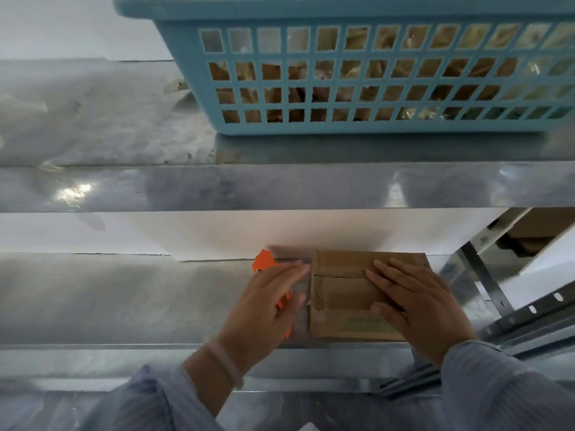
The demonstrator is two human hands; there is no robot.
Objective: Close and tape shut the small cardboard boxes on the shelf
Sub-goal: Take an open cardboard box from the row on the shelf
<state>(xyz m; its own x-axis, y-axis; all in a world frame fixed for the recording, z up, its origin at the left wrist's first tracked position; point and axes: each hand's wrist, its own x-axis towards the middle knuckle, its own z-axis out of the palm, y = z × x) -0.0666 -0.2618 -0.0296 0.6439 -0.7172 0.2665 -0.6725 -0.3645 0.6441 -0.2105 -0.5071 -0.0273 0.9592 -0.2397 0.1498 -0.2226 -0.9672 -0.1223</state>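
A small closed cardboard box (pixel 345 301) sits on the lower metal shelf (pixel 124 297), with tape strips along its top seam and left edge. My right hand (pixel 417 306) lies flat on the box's right half, fingers straight and pointing left across the seam. My left hand (pixel 270 303) holds an orange tape dispenser (pixel 263 260) just left of the box, fingertips close to the box's left edge. Most of the dispenser is hidden under the hand; only its orange tip and bits of its side show. The left hand is blurred.
A blue plastic basket (pixel 357 76) holding bagged items stands on the upper shelf (pixel 217 185), above and behind the box. A perforated metal upright (pixel 485 284) stands at the right. A white wall backs the lower shelf.
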